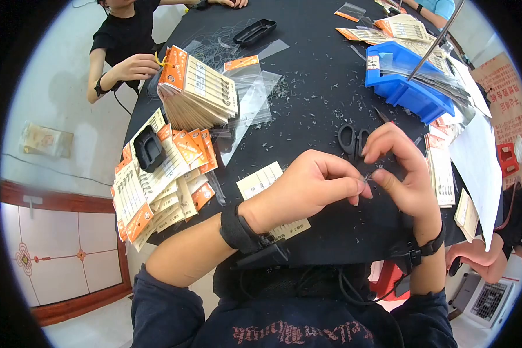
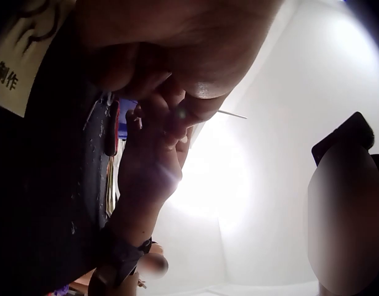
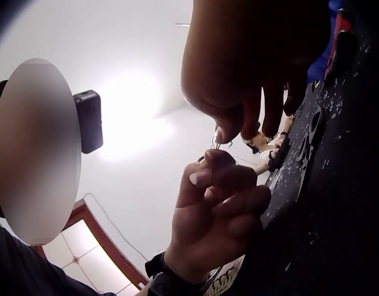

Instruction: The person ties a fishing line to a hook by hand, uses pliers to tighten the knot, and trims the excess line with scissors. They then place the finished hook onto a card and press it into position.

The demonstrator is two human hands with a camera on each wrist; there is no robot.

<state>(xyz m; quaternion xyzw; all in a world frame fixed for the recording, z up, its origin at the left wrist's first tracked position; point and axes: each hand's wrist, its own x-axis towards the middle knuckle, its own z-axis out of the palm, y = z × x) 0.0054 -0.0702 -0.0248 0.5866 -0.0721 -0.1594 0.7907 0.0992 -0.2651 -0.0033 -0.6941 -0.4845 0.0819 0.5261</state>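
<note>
Between my two hands is a small, thin metal fishing hook point(image 3: 218, 145), mostly covered by fingertips. My left hand point(image 1: 313, 185) pinches it between thumb and forefinger from the left, the other fingers curled in. From the right, my right hand point(image 1: 405, 165) meets it at the thumb tip, with its fingers bent and the forefinger raised apart from the thumb. The right wrist view has thin wire-like ends showing between the fingertips of both hands. Beneath my left hand and wrist lies a printed cream card point(image 1: 262, 178), partly hidden. Black-handled scissors point(image 1: 352, 141) lie just beyond my hands.
At left are a heap of carded hooks point(image 1: 136, 203) with a black tray point(image 1: 149, 149) on it, and a tall card stack point(image 1: 196, 87). A blue bin point(image 1: 410, 87) stands back right, more cards point(image 1: 441, 168) nearer. Clippings litter the black tablecloth point(image 1: 319, 87). Another person sits opposite.
</note>
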